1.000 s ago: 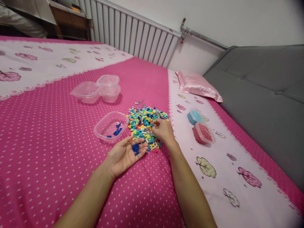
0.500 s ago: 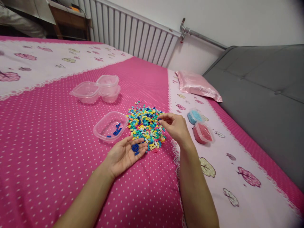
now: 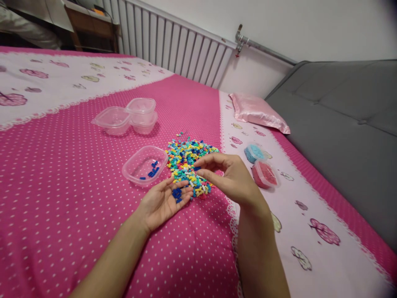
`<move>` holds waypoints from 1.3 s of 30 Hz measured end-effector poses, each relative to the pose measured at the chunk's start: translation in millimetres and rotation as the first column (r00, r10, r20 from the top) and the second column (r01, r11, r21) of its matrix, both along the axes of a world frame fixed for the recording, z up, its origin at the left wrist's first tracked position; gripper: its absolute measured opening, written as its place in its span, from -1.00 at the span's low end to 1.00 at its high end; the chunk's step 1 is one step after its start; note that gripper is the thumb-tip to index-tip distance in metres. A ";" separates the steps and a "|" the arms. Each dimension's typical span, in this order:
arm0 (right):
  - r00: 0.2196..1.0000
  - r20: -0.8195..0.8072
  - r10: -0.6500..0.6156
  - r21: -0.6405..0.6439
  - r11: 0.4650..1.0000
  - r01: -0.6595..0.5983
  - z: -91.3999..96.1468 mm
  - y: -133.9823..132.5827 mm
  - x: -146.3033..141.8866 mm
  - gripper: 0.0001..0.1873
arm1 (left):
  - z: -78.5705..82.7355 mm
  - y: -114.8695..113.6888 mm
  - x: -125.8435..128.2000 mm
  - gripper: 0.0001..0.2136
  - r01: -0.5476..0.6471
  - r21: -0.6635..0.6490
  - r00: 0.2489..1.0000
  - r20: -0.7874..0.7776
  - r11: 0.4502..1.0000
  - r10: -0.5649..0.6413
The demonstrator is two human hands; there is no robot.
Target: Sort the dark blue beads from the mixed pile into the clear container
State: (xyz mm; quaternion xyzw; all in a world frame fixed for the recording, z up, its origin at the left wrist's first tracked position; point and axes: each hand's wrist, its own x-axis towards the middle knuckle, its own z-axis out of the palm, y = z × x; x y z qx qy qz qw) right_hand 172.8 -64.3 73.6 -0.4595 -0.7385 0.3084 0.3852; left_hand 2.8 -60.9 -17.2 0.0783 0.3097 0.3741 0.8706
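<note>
Palm up, my left hand [image 3: 163,201] cradles several small dark blue plastic blocks [image 3: 176,193] on its fingers, which lie stretched out. Between the thumb and forefinger of my right hand [image 3: 231,176] is a single dark blue block [image 3: 197,168]. That pinch is over a heap of small mixed-colour plastic blocks [image 3: 182,159], partly hidden by the right hand. Left of the heap stands an open clear plastic container [image 3: 127,176] with several dark blue blocks inside, just beyond my left hand.
Clear plastic containers [image 3: 113,118] stand together at the back left, two stacked. At right are a container of light blue blocks [image 3: 254,153] and one of red blocks [image 3: 265,174]. A pink pillow [image 3: 259,114] lies by the grey headboard [image 3: 338,107]. A person's leg [image 3: 27,31] shows at top left.
My right hand has moved left and closer, from the heap's right edge toward my left palm, with the dark blue block pinched. The left hand is nearly still.
</note>
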 end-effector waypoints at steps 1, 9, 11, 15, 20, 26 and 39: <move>1.000 0.013 0.015 0.001 1.000 -0.015 0.4 -0.6 -0.6 -0.87 | 0.3 0.2 0.0 -0.77 0.001 0.000 1.000 0.002 1.000 -0.001; 0.993 0.069 0.100 -0.013 0.995 -0.100 0.0 -0.5 -2.7 -0.87 | 1.4 -0.7 0.0 -0.76 0.000 0.000 1.000 0.025 1.000 0.000; 0.993 0.056 0.101 -0.017 0.995 -0.100 -0.5 -0.3 -2.2 -0.86 | 1.1 -0.6 -0.1 -0.76 -0.003 -0.003 1.000 0.024 1.000 0.003; 0.999 0.043 0.031 -0.014 0.999 -0.031 -4.1 3.3 2.9 -0.86 | 1.1 0.0 -0.3 -0.76 -0.003 -0.013 1.000 0.011 1.000 0.003; 0.925 0.262 -0.274 0.055 0.961 0.270 -18.9 19.7 18.3 -0.83 | 1.6 -0.3 -0.2 -0.76 -0.003 -0.025 1.000 0.011 1.000 0.004; 0.737 0.640 -0.217 -0.038 0.949 0.312 -46.0 41.6 23.8 -0.78 | 2.4 0.0 0.4 -0.76 -0.001 -0.030 1.000 0.009 1.000 0.002; 0.526 0.818 -0.232 -0.093 0.849 0.520 -59.4 53.7 38.7 -0.65 | 1.8 0.0 1.1 -0.76 -0.009 -0.027 1.000 0.008 1.000 0.009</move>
